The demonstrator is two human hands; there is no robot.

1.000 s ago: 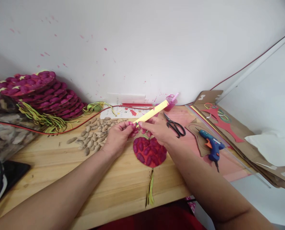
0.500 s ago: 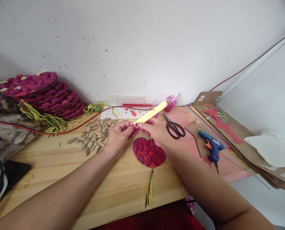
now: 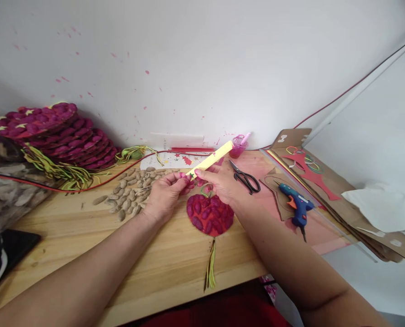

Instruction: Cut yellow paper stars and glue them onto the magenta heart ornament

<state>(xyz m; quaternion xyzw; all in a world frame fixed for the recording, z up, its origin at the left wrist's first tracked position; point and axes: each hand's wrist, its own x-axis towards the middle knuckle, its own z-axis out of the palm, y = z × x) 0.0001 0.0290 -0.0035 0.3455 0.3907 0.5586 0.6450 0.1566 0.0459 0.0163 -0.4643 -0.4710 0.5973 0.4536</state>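
Note:
A long pale yellow strip (image 3: pixel 212 159) slants up to the right between my hands, with a small green star shape near its lower end. My left hand (image 3: pixel 166 193) pinches that lower end. Farther along, my right hand (image 3: pixel 221 181) grips the strip, its thumb lying on top. Just below my hands, a red heart-shaped piece (image 3: pixel 210 214) covered with purple peanut-like lumps lies on the wooden table (image 3: pixel 154 268). It has a green loop at its top and a yellow, green and brown tassel (image 3: pixel 210 268) at its bottom.
Loose peanuts (image 3: pixel 129 195) lie left of my hands, near a stack of purple-lumped pieces (image 3: pixel 66 136). Black scissors (image 3: pixel 245 177), a pink cup (image 3: pixel 238 147), a blue glue gun (image 3: pixel 300 209) and cardboard (image 3: pixel 366 231) are on the right. A red cable (image 3: pixel 120 175) crosses behind.
My right thumb has shifted slightly on the strip, and the green star shape now shows at its lower end. The whole view has moved slightly.

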